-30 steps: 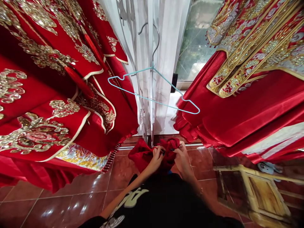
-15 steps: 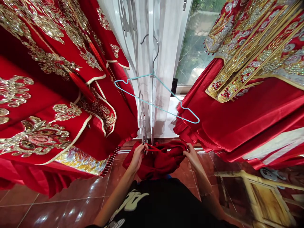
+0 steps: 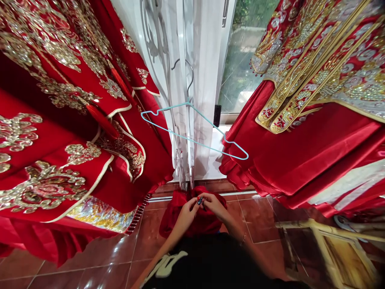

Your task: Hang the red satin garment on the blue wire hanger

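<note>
Cloth (image 3: pixel 206 222), deep red and bunched, gathers low before a black, white-printed shirt (image 3: pixel 210 261), below a pale-blue wire hanger (image 3: pixel 188 104). Bare left hand (image 3: pixel 188 209) and right hand (image 3: pixel 212 203) meet, fingertips apparently pinched on it. Fingering a small section seems the present step; continuing calls for steady pinching.

Daylit window (image 3: pixel 245 60); glare on tiles (image 3: pixel 105 261); bamboo furniture (image 3: pixel 345 257) blurred; edges stretched
</note>
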`<act>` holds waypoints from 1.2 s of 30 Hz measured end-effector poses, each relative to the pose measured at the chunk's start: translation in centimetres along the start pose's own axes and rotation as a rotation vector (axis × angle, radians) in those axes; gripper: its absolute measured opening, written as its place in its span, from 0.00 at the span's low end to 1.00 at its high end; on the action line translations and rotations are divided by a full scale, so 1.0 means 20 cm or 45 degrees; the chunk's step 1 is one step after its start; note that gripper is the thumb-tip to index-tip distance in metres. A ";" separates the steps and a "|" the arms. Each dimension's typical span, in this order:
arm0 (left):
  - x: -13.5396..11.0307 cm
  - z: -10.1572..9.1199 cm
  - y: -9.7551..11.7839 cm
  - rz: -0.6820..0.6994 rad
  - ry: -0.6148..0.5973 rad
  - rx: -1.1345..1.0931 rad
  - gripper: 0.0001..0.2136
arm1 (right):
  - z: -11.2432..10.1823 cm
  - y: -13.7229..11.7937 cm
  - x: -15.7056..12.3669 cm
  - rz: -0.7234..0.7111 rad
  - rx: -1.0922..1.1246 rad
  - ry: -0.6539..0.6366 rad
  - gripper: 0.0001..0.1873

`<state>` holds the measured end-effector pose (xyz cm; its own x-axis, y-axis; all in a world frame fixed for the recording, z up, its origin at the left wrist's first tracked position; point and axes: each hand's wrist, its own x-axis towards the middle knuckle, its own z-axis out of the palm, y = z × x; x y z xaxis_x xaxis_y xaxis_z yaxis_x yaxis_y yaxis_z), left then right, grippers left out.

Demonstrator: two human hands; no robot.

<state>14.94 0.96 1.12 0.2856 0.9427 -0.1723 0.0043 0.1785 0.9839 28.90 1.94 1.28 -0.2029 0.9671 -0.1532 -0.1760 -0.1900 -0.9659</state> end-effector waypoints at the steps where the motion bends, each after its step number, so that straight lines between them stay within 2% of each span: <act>1: -0.01 -0.01 -0.01 -0.009 0.014 0.022 0.17 | 0.00 0.02 -0.01 0.022 0.019 -0.010 0.08; 3: -0.02 -0.06 -0.01 -0.029 0.013 0.059 0.18 | -0.01 0.05 -0.03 0.036 0.087 0.065 0.13; 6: -0.03 -0.18 0.03 -0.063 0.051 0.030 0.22 | -0.06 0.05 -0.09 0.006 0.280 0.322 0.25; 9: -0.06 -0.36 0.10 -0.062 0.267 -0.147 0.28 | -0.16 -0.02 -0.14 -0.094 0.380 0.552 0.30; 11: -0.10 -0.48 0.12 0.035 0.423 -0.245 0.28 | -0.24 -0.07 -0.17 -0.169 0.337 0.673 0.32; 13: -0.14 -0.57 0.13 0.179 0.488 -0.222 0.24 | -0.30 -0.11 -0.18 -0.228 0.258 0.803 0.35; 16: -0.17 -0.67 0.13 0.335 0.377 0.044 0.18 | -0.36 -0.15 -0.19 -0.300 0.128 0.942 0.35; 18: -0.16 -0.72 0.15 0.388 0.255 0.276 0.17 | -0.37 -0.19 -0.19 -0.361 0.013 0.975 0.33; 20: -0.14 -0.78 0.16 0.423 0.210 0.455 0.17 | -0.38 -0.22 -0.21 -0.470 -0.167 1.017 0.28; 23: -0.12 -0.85 0.18 0.482 0.294 0.542 0.17 | -0.41 -0.28 -0.24 -0.720 -0.462 1.030 0.22; 26: -0.13 -0.92 0.18 0.540 0.382 0.436 0.23 | -0.47 -0.33 -0.25 -0.881 -0.593 0.927 0.22; 29: -0.14 -0.98 0.18 0.546 0.422 0.310 0.30 | -0.52 -0.36 -0.26 -0.911 -0.601 0.858 0.22; 32: -0.14 -1.03 0.20 0.520 0.408 0.302 0.38 | -0.55 -0.42 -0.27 -0.836 -0.552 0.801 0.21; 34: -0.12 -1.07 0.26 0.550 0.419 0.347 0.42 | -0.58 -0.50 -0.27 -0.781 -0.501 0.778 0.20; 36: -0.09 -1.10 0.38 0.633 0.432 0.405 0.45 | -0.62 -0.61 -0.26 -0.781 -0.443 0.771 0.19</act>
<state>-6.68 6.77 7.89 0.0106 0.9368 0.3498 0.2467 -0.3415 0.9069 43.97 1.33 11.21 0.3851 0.8234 0.4168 0.2325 0.3504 -0.9073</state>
